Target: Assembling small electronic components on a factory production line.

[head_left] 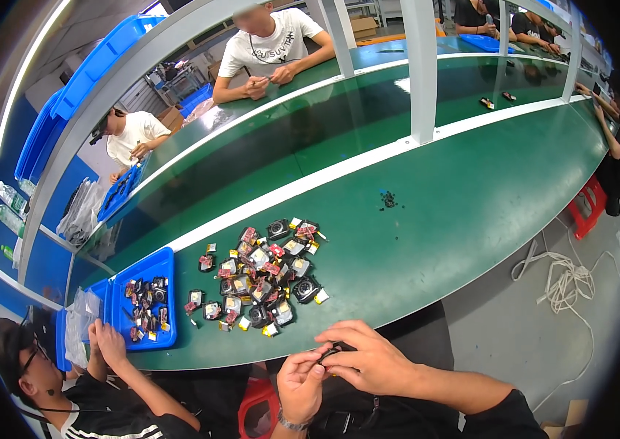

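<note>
Just off the near edge of the green table, my left hand (300, 382) and my right hand (377, 360) come together around a small black part (333, 350). Fingers of both hands are closed on it and cover most of it, so its exact kind is hidden. A little farther off, to the left, lies a loose pile of small black electronic assemblies (259, 272) with red circuit boards, silvery blocks and yellow tabs. One black assembly with a round, lens-like front (307, 290) sits on the pile's right side.
A blue tray (170, 293) with similar assemblies stands left, beside a seated co-worker (24, 373). Small black bits (388, 199) lie on the green tabletop (464, 190). White frame posts (421, 80) rise along its far side. Other people sit beyond. White cable (568, 282) lies coiled on the floor.
</note>
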The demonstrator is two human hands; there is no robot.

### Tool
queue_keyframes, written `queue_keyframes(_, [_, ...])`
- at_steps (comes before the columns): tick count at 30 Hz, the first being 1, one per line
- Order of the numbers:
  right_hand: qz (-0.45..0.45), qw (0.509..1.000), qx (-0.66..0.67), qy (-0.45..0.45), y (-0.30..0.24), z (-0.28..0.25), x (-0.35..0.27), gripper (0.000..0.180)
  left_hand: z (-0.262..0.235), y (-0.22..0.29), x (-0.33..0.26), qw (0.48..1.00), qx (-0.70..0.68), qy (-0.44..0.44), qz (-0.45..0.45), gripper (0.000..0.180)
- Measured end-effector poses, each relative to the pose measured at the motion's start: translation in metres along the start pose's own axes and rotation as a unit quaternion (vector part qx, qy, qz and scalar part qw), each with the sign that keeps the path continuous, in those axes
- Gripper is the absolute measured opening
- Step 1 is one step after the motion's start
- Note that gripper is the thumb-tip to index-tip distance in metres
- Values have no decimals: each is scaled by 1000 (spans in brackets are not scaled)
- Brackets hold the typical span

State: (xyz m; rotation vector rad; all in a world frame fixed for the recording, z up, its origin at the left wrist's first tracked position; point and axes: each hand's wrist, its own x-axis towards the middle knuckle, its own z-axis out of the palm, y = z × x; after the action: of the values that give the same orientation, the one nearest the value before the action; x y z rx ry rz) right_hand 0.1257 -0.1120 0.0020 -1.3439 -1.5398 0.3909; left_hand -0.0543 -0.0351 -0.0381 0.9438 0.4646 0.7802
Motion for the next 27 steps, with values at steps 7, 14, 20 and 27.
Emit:
queue_keyframes(7, [-2,1000,-9,-8,-1,4,0,14,-7,-4,0,998,-55,5,9,25])
queue_keyframes(14, [-21,999,-39,-20,-2,-3,5,20,2,0,-1,1000,-20,15,16,25])
queue_keyframes(20, [-8,999,-44,-9,2,-2,2,21,1,-2,-1,1000,-22,22,2,25])
queue_keyframes(27, [2,1000,-5,-5,9,4,-3,22,5,-3,-1,999,9,29,21,25])
